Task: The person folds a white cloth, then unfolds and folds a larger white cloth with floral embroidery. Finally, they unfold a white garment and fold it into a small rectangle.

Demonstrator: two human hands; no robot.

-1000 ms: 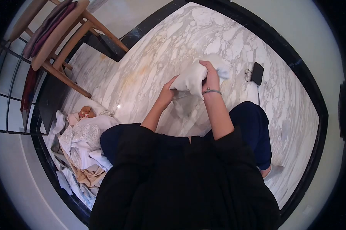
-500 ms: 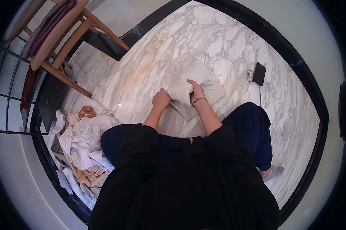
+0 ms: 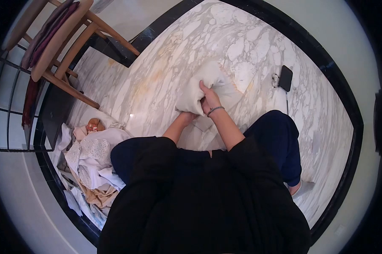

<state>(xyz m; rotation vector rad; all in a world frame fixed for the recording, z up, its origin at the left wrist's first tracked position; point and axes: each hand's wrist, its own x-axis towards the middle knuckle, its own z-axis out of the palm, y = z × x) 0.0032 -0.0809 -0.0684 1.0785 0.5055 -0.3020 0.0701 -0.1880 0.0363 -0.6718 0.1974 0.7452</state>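
A pale grey-white cloth [image 3: 191,96] with a scalloped, peach-toned edge lies bunched on the marble floor before me. My left hand [image 3: 187,117] is at its near left corner, the fingers tucked beneath the fabric and mostly hidden. Gripping a fold near the middle is my right hand [image 3: 210,99], thumb on top and fingers curled under; a thin bracelet circles that wrist. Part of the cloth spreads flat to the right of this hand, its scalloped edge pointing away from me.
A heap of clothes [image 3: 93,156] lies left of my knee. Upper left stands a wooden chair [image 3: 72,51] with folded fabric, beside a black wire rack [image 3: 8,106]. A black phone-like object [image 3: 286,78] rests on the floor at right, a small item next to it.
My left hand has slid under the cloth's left part, raising it into a fuller fold. The right hand has shifted slightly left with its grip kept.
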